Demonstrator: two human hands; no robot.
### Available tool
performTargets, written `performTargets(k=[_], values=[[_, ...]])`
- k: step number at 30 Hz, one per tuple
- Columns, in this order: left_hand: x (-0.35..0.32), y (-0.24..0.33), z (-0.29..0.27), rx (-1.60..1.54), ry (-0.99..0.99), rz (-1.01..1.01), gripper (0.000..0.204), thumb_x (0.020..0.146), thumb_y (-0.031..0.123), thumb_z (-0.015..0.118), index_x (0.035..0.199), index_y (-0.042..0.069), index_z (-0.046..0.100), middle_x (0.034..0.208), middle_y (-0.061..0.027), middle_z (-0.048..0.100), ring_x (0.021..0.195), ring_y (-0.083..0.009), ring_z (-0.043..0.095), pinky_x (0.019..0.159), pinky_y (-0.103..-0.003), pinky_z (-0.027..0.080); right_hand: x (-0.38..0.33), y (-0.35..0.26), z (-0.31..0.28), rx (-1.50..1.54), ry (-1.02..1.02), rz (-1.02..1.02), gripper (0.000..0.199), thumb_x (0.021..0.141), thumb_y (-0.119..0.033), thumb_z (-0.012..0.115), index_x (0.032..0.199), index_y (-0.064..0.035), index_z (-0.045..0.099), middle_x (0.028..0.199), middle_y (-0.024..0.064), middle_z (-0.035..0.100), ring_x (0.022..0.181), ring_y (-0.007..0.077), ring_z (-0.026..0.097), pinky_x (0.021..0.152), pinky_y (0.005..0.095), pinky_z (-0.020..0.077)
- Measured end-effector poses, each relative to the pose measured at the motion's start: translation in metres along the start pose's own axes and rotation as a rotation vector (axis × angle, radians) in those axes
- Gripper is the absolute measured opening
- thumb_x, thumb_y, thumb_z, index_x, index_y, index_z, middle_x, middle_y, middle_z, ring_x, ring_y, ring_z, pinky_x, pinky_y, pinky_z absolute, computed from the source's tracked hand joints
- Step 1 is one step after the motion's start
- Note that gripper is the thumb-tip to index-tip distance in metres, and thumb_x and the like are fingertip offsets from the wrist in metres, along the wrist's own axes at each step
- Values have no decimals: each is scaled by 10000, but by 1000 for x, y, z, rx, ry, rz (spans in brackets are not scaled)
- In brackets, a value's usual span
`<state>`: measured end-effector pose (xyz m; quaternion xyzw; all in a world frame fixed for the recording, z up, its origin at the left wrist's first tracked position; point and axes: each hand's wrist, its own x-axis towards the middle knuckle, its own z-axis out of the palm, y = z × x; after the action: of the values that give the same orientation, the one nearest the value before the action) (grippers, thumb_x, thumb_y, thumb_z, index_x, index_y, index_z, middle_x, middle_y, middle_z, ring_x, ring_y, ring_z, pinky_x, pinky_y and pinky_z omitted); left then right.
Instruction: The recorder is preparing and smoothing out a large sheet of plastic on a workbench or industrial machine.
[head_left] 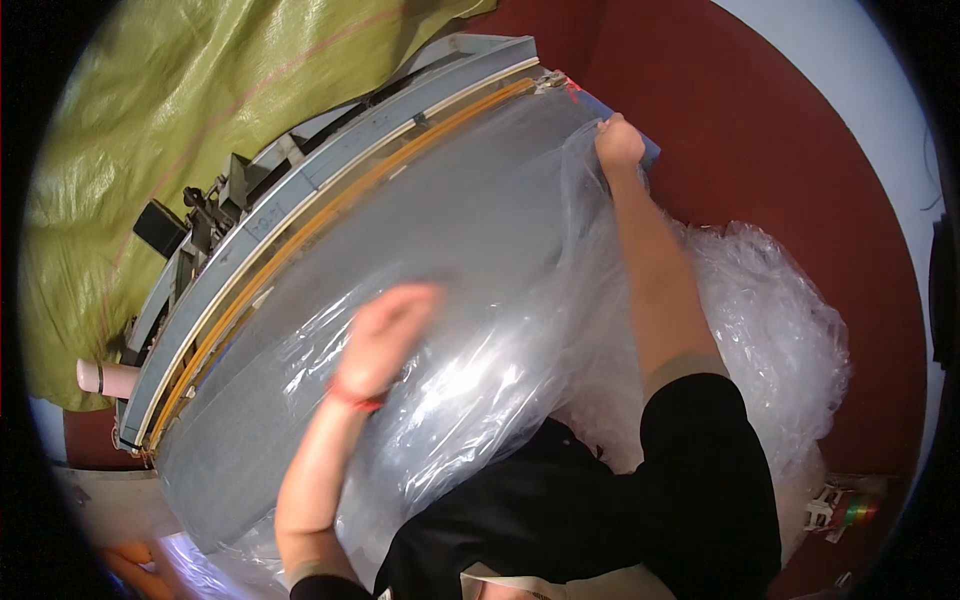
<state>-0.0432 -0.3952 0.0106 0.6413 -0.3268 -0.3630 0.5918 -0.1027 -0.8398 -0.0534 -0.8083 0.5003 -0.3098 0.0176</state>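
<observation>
i see the right hand closed on the clear film at the far right of the bench; the film slants near-left, beneath the blurred left hand, whose grip i can't tell.

- We see bright light over most things.
- We see the left hand all blurry; the right hand looks clearer.
- We see shiny white glare on the clear plastic sheet, below the left fingers.
- Above those fingers, we see the long gray rail look bent.
- Far from all the fingers, our corners go black.
</observation>
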Motion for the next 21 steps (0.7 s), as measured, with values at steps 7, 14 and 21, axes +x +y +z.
performTargets(k=[7,14,21], values=[[167,-24,128,602,17,86,190,776,129,580,892,-21,589,664,-30,592,594,-88,519,572,-248,429,-5,-9,-4,-12,-25,17,238,801,-281,525,855,-50,551,793,162,617,769,324,601,668,427,461],[163,0,110,-799,25,-316,192,799,181,581,908,25,552,695,-29,571,549,-144,521,503,-296,426,-2,-7,-2,-31,-37,51,241,796,-286,529,850,-52,552,778,164,616,759,324,601,663,429,462],[-21,24,-12,-736,-478,653,156,746,176,567,863,72,576,477,-11,514,533,-193,540,502,-325,415,-3,-9,-13,-94,-55,-7,237,803,-290,512,878,-69,552,821,141,616,804,316,595,686,425,466]])
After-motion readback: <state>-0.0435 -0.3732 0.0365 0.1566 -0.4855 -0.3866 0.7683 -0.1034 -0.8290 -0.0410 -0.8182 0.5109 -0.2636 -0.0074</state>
